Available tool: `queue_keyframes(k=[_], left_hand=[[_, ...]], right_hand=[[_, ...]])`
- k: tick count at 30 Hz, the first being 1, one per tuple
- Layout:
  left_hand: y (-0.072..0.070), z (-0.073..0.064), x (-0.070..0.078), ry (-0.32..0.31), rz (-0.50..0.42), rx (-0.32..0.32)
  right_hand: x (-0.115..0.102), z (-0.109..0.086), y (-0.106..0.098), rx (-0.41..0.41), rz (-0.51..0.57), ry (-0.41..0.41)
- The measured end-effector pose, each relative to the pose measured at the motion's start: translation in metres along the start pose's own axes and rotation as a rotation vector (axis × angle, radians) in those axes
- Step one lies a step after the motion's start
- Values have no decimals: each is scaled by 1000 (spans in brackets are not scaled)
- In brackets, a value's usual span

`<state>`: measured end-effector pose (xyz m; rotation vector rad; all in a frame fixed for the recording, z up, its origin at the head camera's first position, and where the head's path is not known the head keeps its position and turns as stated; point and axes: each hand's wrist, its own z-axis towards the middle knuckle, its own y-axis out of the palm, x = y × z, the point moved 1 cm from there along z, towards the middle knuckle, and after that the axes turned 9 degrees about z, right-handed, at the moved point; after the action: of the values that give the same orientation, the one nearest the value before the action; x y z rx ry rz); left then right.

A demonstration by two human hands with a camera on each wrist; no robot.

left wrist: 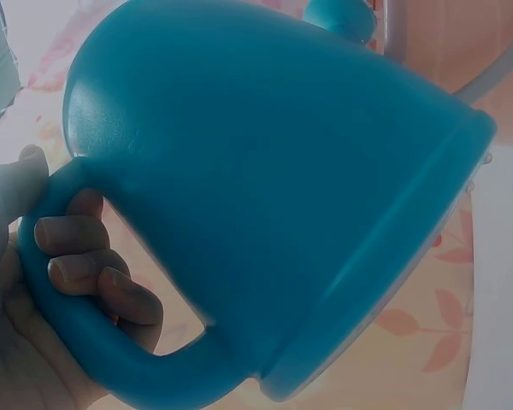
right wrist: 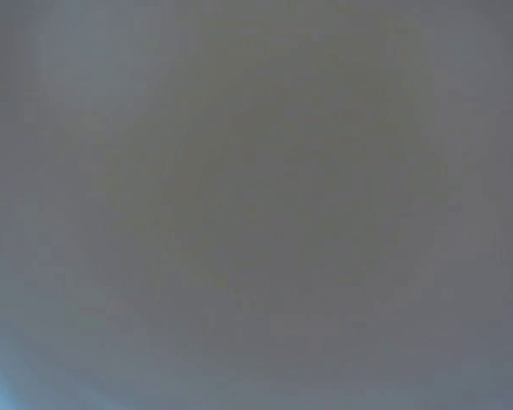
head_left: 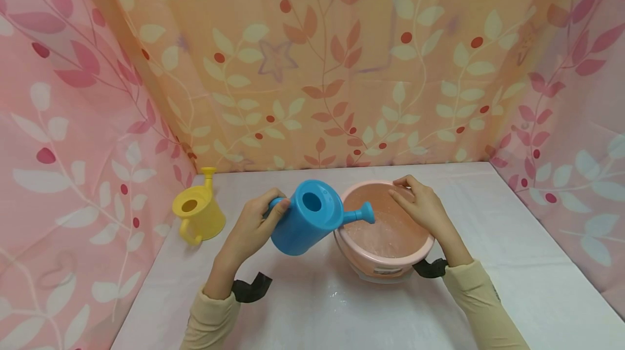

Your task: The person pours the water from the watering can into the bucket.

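Observation:
In the head view my left hand grips the handle of a blue watering can, its fingers curled through the loop in the left wrist view. The can is held tilted, its spout and round head reaching over the left rim of a pink basin. Glossy streaks show on the basin's inside. My right hand holds the basin's rim at the far right, with the thumb on the inner side and the fingers over the edge. The right wrist view is a grey blur.
A yellow watering can stands at the back left of the white table. Small water drops lie on the table in front of the basin. Patterned curtains close in the back and both sides.

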<state>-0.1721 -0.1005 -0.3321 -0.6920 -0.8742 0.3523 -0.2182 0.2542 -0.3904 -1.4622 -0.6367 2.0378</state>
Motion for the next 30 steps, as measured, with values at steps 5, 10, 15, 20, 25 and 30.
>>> queue_keyframes(k=[5, 10, 15, 20, 25, 30], left_hand=[[0, 0, 1, 7, 3, 0], [0, 0, 0, 9, 4, -1], [0, 0, -1, 4, 10, -4], [0, 1, 0, 11, 4, -6], [-1, 1, 2, 13, 6, -3], [-1, 1, 1, 9, 4, -4]], right_hand=[[0, 0, 0, -4, -2, -1], [1, 0, 0, -7, -4, -3], [0, -1, 0, -16, -1, -9], [0, -1, 0, -11, 5, -12], [0, -1, 0, -12, 0, -16], [0, -1, -1, -7, 5, -19]])
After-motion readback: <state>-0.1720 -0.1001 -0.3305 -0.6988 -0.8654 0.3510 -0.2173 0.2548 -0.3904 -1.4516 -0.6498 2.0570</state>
